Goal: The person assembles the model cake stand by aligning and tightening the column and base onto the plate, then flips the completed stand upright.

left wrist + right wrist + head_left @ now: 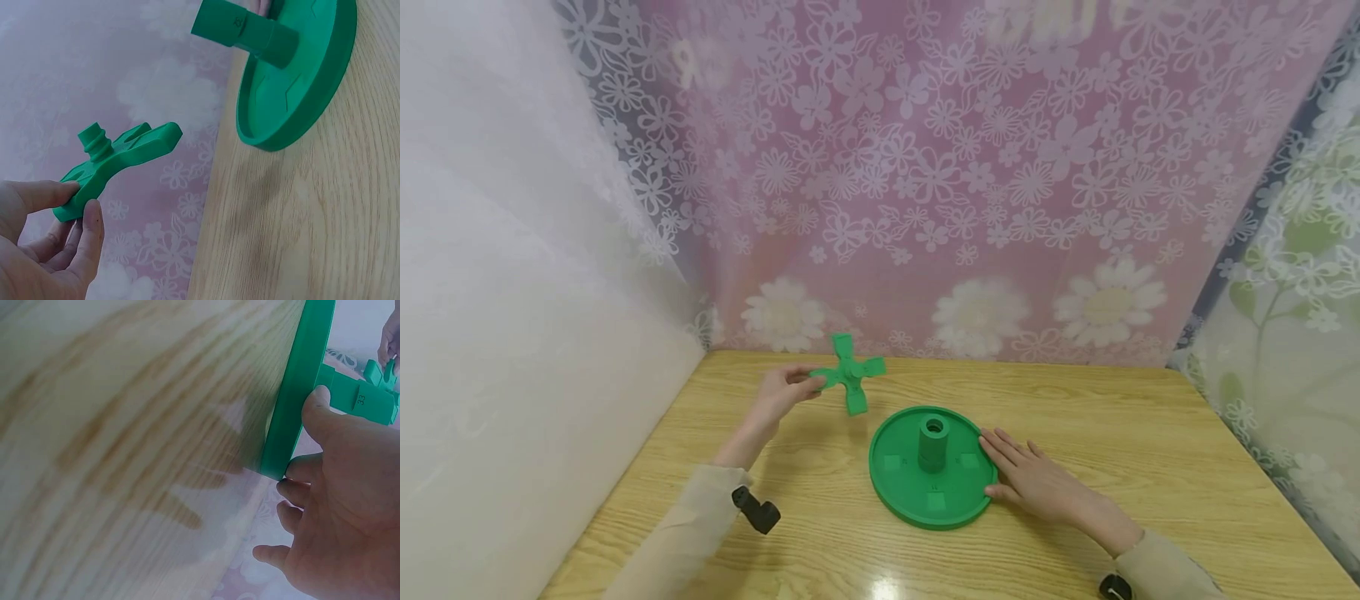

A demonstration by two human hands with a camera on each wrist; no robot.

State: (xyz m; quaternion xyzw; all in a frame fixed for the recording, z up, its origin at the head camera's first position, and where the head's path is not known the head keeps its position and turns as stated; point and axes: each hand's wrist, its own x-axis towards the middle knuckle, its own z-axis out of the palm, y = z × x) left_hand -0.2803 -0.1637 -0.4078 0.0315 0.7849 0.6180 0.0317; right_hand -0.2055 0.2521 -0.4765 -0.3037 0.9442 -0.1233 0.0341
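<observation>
Green four-bladed piece [850, 372] hangs in the air, pinched at one end between the thumb and fingers of your left hand [785, 390], its threaded stub [96, 142] just beyond that thumb tip. Your right hand [1041, 483], fingers extended, touches the green round tray [895, 492], whose hollow post [932, 452] stands upright beyond those fingertips.

The person wears plain, pale beige long sleeves, lightly creased: in the head view, the left sleeve [677, 533] toward 7 o'clock, the right sleeve [1165, 568] toward 4 o'clock. Beyond the cuffs, the left hand [786, 392] and right hand [1037, 482] are bare. A blocky black left wrist camera [756, 511] sits at its cuff's 4 o'clock side; a rounded black right wrist camera [1115, 587], partly cut off, at 8 o'clock.
</observation>
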